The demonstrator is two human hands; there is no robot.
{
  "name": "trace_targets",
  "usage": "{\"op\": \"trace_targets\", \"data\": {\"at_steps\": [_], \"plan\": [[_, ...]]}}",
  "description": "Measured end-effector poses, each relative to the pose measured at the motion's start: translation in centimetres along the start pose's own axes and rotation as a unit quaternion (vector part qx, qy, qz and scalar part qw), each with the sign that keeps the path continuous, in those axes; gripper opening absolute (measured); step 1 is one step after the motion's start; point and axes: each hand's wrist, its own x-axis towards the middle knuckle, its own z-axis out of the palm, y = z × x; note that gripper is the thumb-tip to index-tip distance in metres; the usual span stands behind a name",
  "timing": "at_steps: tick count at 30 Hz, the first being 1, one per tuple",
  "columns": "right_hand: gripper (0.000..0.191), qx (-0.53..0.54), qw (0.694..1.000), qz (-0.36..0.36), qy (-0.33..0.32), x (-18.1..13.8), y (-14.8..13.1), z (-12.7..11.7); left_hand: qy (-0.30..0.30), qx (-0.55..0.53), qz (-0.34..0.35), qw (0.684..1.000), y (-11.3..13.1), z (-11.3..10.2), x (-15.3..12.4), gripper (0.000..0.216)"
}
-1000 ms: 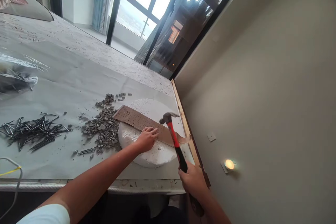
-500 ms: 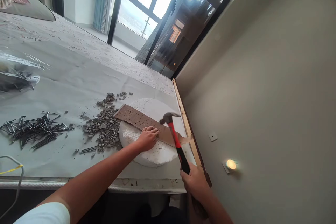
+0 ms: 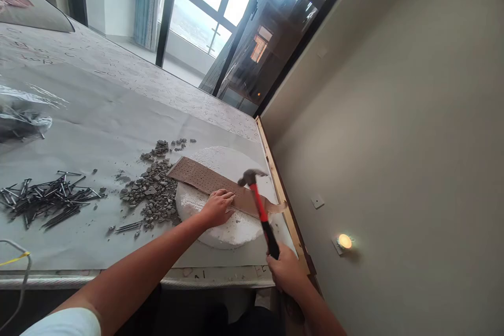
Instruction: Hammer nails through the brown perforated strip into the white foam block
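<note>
A brown strip full of small holes (image 3: 205, 181) lies across a round white foam disc (image 3: 220, 231) on the paper-covered table (image 3: 98, 121). My left hand (image 3: 216, 207) rests on the strip's near edge with fingers closed together, pressing it; whether a nail is pinched there I cannot make out. My right hand (image 3: 285, 270) grips the black end of a hammer (image 3: 258, 202) with a red and black handle. Its steel head hovers just above the strip, right of my left hand.
Grey rubble (image 3: 153, 194) lies left of the disc. A heap of dark nails (image 3: 43, 199) sits further left, a plastic bag (image 3: 19, 115) beyond it. A wooden batten (image 3: 275, 178) runs along the wall; a lit lamp (image 3: 344, 241) glows low on it.
The hammer head stays close above the strip with only slight shifts. My left hand remains on the strip. The view has drifted a little.
</note>
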Motion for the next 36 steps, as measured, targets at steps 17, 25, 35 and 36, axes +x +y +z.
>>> {"op": "trace_targets", "data": {"at_steps": [17,25,35,36], "plan": [[0.012,-0.021,0.999,-0.009,0.029,0.2,0.2,0.4,-0.013,-0.007,-0.003,1.0,-0.1,0.0,0.0,0.051],[0.009,0.0,1.0,-0.026,0.001,0.0,0.9,1.3,0.011,-0.116,-0.03,0.993,-0.5,-1.4,-0.2,0.021],[0.011,0.007,1.0,0.003,-0.002,0.2,1.3,3.5,0.183,-0.293,-0.137,0.928,-0.8,-4.4,0.0,0.017],[0.011,0.02,1.0,0.003,0.007,0.1,1.4,3.8,0.185,-0.297,-0.133,0.927,-0.8,-5.0,-0.3,0.017]]}}
